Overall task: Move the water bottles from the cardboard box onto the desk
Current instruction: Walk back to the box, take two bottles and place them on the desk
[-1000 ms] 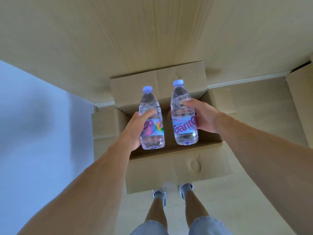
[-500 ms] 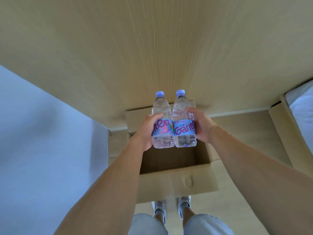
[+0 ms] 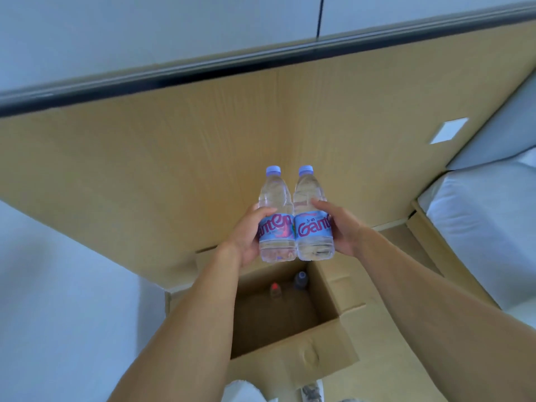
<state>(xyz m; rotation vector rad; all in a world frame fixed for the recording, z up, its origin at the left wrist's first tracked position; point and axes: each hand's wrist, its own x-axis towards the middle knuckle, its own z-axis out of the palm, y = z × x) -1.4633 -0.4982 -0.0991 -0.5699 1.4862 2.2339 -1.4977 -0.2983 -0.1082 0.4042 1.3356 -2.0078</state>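
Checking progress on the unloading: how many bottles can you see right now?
4: one in the left hand, one in the right hand, two capped ones in the cardboard box. More may be hidden.

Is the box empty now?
No: inside the box, below the two held bottles, at least two more bottle tops show, one with a red cap and one with a dark cap.
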